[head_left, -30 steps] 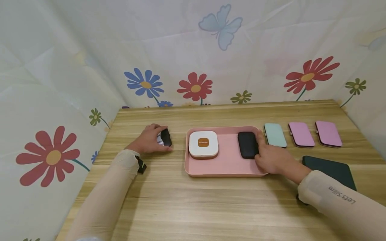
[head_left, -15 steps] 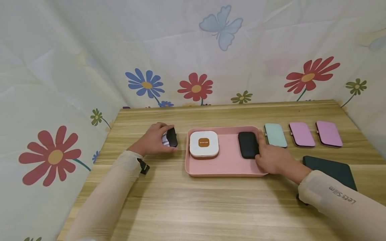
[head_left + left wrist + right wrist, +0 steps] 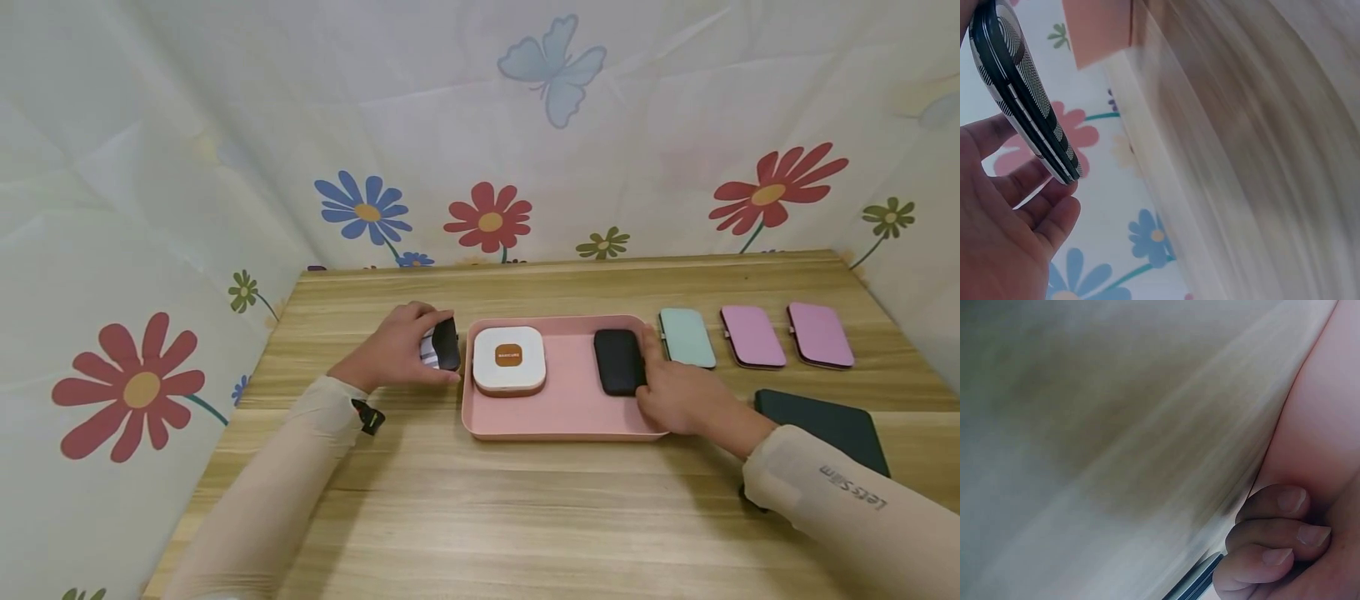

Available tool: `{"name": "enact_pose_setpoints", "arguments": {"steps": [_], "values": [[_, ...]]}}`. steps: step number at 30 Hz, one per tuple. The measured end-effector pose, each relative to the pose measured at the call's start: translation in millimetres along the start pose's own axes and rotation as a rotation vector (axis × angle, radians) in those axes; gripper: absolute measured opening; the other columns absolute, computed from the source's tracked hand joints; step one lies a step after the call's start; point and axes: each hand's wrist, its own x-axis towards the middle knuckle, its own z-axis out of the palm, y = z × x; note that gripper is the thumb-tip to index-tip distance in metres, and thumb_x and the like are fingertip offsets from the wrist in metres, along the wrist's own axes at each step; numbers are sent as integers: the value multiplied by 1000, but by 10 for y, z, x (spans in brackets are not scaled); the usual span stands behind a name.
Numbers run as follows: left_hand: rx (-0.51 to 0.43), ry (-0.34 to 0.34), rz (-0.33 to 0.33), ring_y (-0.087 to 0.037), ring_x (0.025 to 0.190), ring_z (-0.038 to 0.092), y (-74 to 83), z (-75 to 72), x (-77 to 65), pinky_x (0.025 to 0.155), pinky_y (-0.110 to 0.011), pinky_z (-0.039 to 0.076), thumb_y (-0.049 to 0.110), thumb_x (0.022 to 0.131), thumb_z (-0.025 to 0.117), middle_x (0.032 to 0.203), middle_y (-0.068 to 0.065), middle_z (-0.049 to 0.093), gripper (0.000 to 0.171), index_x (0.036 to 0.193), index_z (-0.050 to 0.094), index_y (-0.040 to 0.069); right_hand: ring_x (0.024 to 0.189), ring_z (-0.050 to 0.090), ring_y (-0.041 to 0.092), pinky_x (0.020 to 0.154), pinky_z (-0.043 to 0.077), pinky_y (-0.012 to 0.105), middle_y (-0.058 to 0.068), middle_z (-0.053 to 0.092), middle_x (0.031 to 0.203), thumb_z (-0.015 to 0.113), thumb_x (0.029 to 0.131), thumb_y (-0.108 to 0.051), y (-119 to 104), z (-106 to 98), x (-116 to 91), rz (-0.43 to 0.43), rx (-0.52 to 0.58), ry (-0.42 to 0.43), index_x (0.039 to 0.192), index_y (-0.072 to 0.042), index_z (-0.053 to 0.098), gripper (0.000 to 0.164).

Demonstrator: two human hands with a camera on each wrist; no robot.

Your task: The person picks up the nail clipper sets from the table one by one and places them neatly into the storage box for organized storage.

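Note:
My left hand (image 3: 401, 350) holds a small black-and-white patterned case (image 3: 442, 344) between thumb and fingers, just left of the pink tray (image 3: 562, 417). In the left wrist view this case (image 3: 1025, 94) is tilted, with a dark seam along its edge. Inside the tray, a white case labelled "MANICURE" (image 3: 510, 360) lies at the left and a black case (image 3: 618, 362) at the right. My right hand (image 3: 682, 392) grips the tray's right end, its thumb close to the black case. The right wrist view shows several curled fingers (image 3: 1260, 562).
Right of the tray, a mint case (image 3: 687, 337) and two pink-purple cases, a nearer one (image 3: 753, 336) and a farther one (image 3: 821, 334), lie in a row. A dark green case (image 3: 825, 429) lies beside my right forearm. A flowered curtain (image 3: 420, 108) stands behind the wooden table (image 3: 525, 517).
My left hand has carried the patterned case rightward, up close to the tray's left rim. The right hand and the tray have stayed in place.

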Motion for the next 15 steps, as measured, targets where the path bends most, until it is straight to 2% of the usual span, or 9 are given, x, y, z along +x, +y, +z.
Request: {"name": "enact_pose_setpoints", "arguments": {"steps": [9,15], "values": [[33,25,75,-25,123,45,167,-6,47,100,-44,46,74,64,78,138,-8,49,107,152,46,21,64,58,18,53,41,33,20,70,99,41,96,-26,-12,-10,-11,-4,0,13,152,7,-22,91],[54,39,48,-25,122,46,338,24,89,103,-46,44,82,64,72,136,-8,49,110,151,46,20,65,58,18,53,41,34,19,71,97,42,96,-27,-16,-20,-3,4,-1,10,153,7,-21,91]]}}
